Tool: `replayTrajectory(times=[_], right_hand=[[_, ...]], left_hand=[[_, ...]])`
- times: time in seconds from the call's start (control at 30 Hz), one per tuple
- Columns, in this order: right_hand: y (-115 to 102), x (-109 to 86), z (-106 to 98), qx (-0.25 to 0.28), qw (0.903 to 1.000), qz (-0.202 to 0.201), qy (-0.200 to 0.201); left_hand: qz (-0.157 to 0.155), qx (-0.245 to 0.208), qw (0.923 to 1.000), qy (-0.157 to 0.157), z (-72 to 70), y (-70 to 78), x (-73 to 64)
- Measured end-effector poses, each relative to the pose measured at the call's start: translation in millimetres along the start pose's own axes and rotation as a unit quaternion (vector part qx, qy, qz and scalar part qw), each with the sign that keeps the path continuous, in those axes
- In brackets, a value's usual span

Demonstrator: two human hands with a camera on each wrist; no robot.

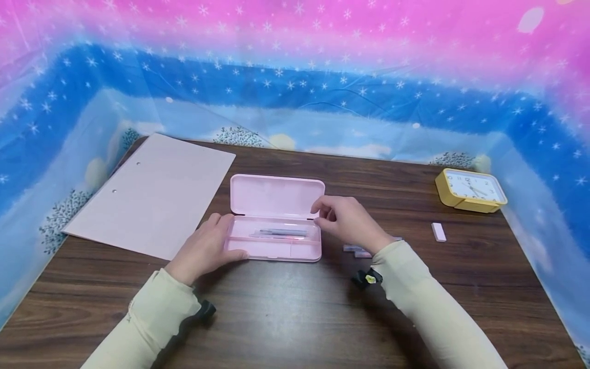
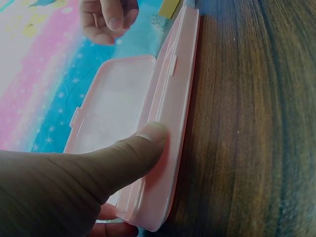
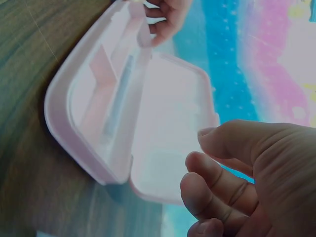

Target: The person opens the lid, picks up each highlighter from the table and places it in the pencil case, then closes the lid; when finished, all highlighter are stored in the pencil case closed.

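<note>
A pink pencil case (image 1: 265, 249) lies on the wooden table with its lid (image 1: 276, 196) raised and tipped back. Slim pens (image 1: 282, 232) lie in its long rear compartment; a divider splits the front part in two. My left hand (image 1: 207, 246) grips the left end of the case, and in the left wrist view its thumb (image 2: 131, 150) presses on the front wall. Beside the lid's right end is my right hand (image 1: 345, 218), holding nothing. Its fingers (image 3: 207, 190) are loosely bent, with the thumb near the index fingertip in the right wrist view.
Small slim items (image 1: 356, 249) lie on the table, partly hidden by the right wrist. A white eraser (image 1: 439, 232) and a yellow alarm clock (image 1: 471, 188) stand farther right. On the left lies a large pale board (image 1: 161, 197) with two holes. Patterned cloth (image 1: 295, 87) walls the table's back and sides.
</note>
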State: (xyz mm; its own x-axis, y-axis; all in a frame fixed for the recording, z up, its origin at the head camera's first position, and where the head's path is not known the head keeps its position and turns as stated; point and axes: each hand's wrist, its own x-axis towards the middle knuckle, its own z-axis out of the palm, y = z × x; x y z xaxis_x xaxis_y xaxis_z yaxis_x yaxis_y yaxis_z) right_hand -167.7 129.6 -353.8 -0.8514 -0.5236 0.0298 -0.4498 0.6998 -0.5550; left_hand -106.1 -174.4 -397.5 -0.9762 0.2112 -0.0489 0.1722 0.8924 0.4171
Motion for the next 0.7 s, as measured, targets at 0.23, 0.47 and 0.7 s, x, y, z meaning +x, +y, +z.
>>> replayTrajectory(times=[0.23, 0.47, 0.7], right_hand=[[15.6, -13.7, -19.5, -0.006, 0.9995, 0.028, 0.008], [37.4, -32.0, -38.5, -0.012, 0.9985, 0.051, 0.018], [61.7, -54.5, -56.8, -0.021, 0.9969, 0.072, 0.023]], left_hand=[[0.008, 0.0, 1.0, 0.004, 0.7, -0.8, 0.1], [0.009, 0.0, 1.0, 0.002, 0.9, 0.0, 1.3], [0.007, -0.004, 1.0, 0.0, -0.2, -0.2, 0.1]])
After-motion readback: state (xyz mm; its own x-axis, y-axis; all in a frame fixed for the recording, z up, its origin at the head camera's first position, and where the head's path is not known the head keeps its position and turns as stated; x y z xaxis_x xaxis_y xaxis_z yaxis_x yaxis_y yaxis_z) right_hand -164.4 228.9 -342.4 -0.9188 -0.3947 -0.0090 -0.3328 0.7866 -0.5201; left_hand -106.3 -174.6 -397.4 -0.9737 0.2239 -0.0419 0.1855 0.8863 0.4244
